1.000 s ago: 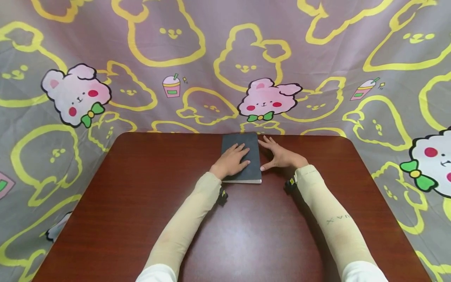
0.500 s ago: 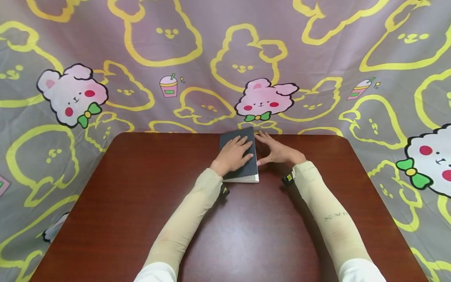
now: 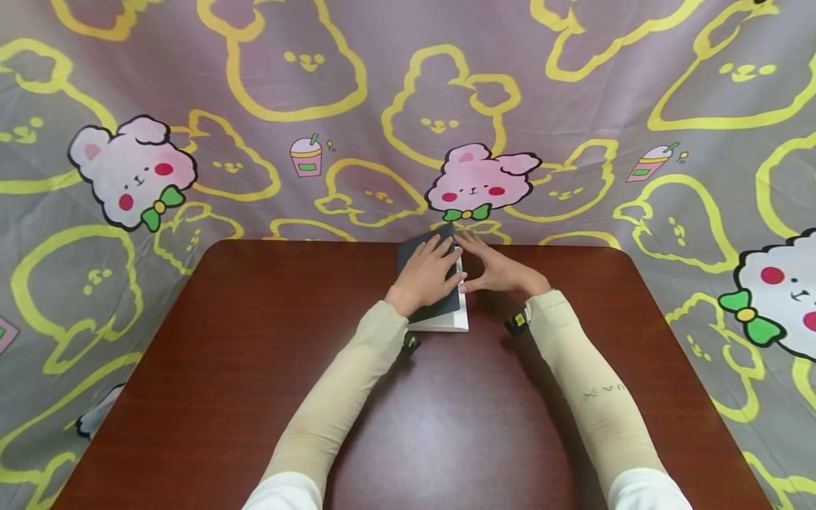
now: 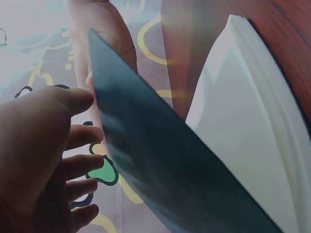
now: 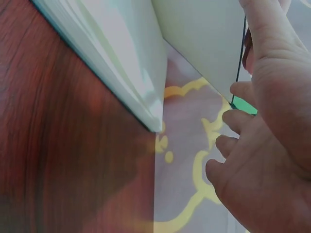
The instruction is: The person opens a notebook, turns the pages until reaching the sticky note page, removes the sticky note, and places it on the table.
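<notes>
A notebook with a dark cover (image 3: 413, 253) lies near the table's far edge, its front cover partly lifted and tilted up on the right. White pages (image 5: 124, 34) show beneath it. In the head view, my left hand (image 3: 426, 278) lies over the outer face of the cover with fingers extended; in the left wrist view, its fingertips meet the cover's edge. My right hand (image 3: 500, 270) stands on the right with thumb and fingers spread, fingertips right at the free edge of the cover. In the right wrist view, its fingers (image 5: 238, 119) are beside the cover's corner.
The brown wooden table (image 3: 255, 368) reaches toward me and to both sides. A patterned curtain (image 3: 357, 85) with yellow outlines and rabbit faces hangs right behind its far edge. Dark wrist cameras sit at both sleeves.
The notebook's front cover has risen from lying flat to tilted, baring white pages along its right and near edges. My right hand has moved left to the cover's edge; my left has stayed over it.
</notes>
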`<state>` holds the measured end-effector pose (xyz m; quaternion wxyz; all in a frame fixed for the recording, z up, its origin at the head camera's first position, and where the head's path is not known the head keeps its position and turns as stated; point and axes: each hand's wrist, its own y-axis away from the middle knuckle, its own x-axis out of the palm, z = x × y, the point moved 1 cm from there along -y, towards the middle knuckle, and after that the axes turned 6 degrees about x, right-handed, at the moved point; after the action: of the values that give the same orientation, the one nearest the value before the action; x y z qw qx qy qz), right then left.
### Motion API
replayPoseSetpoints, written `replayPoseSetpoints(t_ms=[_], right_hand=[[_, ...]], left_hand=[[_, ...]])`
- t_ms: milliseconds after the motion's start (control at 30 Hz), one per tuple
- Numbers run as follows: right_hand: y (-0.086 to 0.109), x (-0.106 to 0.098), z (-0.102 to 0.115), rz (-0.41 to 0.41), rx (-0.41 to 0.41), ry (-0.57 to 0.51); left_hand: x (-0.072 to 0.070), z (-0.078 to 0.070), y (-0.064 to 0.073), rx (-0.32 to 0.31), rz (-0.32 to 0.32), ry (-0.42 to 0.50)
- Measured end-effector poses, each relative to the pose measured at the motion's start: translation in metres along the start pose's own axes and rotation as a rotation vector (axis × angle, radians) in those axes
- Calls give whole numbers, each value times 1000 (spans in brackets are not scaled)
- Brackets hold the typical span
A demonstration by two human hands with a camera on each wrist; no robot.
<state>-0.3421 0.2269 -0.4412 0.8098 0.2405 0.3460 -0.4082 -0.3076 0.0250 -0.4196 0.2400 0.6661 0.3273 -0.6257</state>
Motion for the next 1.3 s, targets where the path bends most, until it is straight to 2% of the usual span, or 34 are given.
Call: replayPoseSetpoints(t_ms=[100, 267, 533, 833, 1133, 1300], right_hand=[[-2, 0, 3, -15, -31, 2], [-2, 2, 7, -26, -32, -12], [-1, 22, 1, -1, 24, 27], [0, 45, -6, 82, 146, 129], [2, 50, -4, 113, 181, 154], [2, 50, -6, 114, 153, 155]], left_hand=[[-1, -1, 1, -18, 11, -44], [-5, 0, 2, -53, 8, -83], [-15, 9, 9, -67, 22, -111], [-25, 29, 27, -69, -12, -48], [-43, 47, 48, -79, -58, -49], [-50, 57, 56, -95, -57, -70]])
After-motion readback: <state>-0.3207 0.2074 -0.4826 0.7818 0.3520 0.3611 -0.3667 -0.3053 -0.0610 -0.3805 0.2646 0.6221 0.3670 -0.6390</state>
